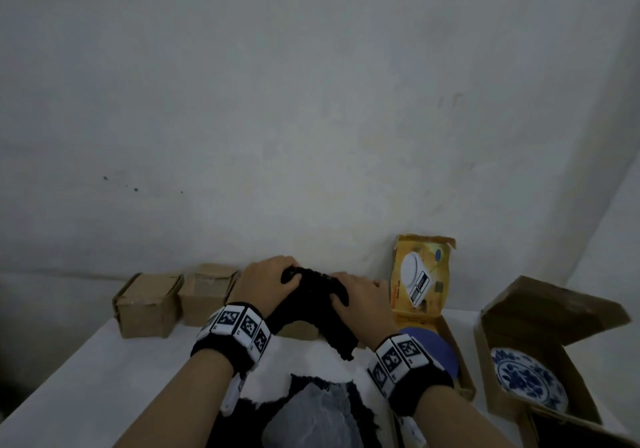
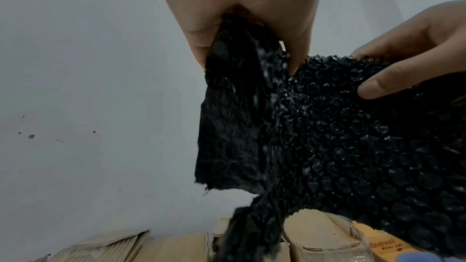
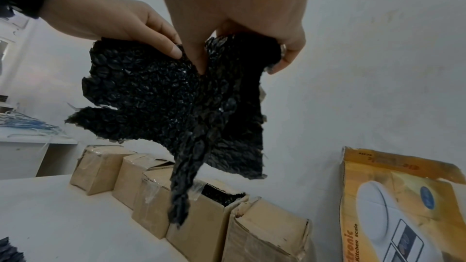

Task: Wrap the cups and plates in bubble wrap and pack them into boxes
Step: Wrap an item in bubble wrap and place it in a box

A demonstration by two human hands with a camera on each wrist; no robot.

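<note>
We see a white surface w/ small brown boxes along the wall, yellow scale box, open carton w/ blue-white plate, black wrap nearby.

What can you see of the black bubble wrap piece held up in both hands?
The bubble wrap piece is black, glossy plastic covered in small bubbles, with ragged torn edges and a narrow strip dangling down. It hangs in the air above the row of small cardboard boxes, gripped along its top edge by the left hand and right hand.

blue cables on side desk
</note>
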